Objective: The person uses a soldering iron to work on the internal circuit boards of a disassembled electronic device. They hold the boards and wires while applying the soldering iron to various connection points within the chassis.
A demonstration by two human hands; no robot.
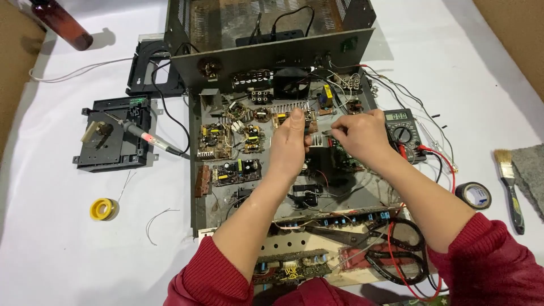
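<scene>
My left hand [289,141] and my right hand [362,136] meet over the middle of an opened metal electronics chassis [198,187]. The fingertips of both hands pinch a small grey metal part [327,132] between them, just above a finned heat sink [286,109] and several small circuit boards [237,171]. What lies directly under the hands is hidden. Red sleeves are pushed up on both forearms.
A digital multimeter [403,133] with red leads lies right of the chassis. A soldering iron [144,136] rests on a black drive unit [113,141] at left. A yellow solder spool [103,209], tape roll [473,194], paintbrush [508,181], brown bottle [61,22] and pliers [345,233] are around.
</scene>
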